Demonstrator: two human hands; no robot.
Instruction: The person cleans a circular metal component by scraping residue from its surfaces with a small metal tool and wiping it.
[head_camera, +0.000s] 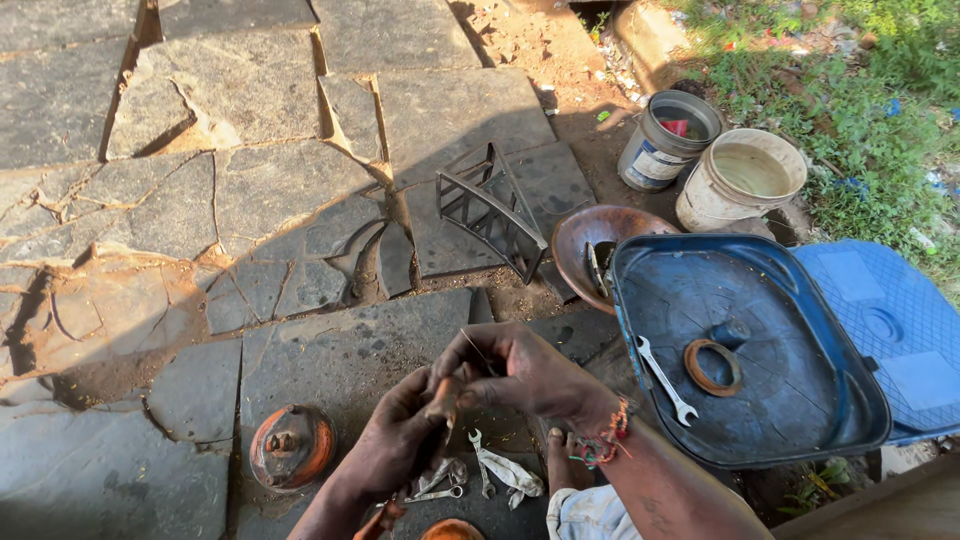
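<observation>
Hands meet low in view: my left hand (395, 440) closes around a small rusty part (443, 398), my right hand (520, 372) pinches its top. I judge steady grip matters, working over the wrenches (470, 478) below.

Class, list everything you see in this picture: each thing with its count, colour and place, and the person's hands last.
Buckets: two, grey and cream, top right by grass.
Tray: one, blue, right.
Spanner: one, silver, in tray.
Ring: one, rusty, in tray.
Bowl: one, rusty brown, left of tray.
Metal frame: one, dark, centre on stone.
Round part: one, orange, lower left.
Small spanners: several, silver, under hands.
Left hand, right hand: holding a small brown part.
</observation>
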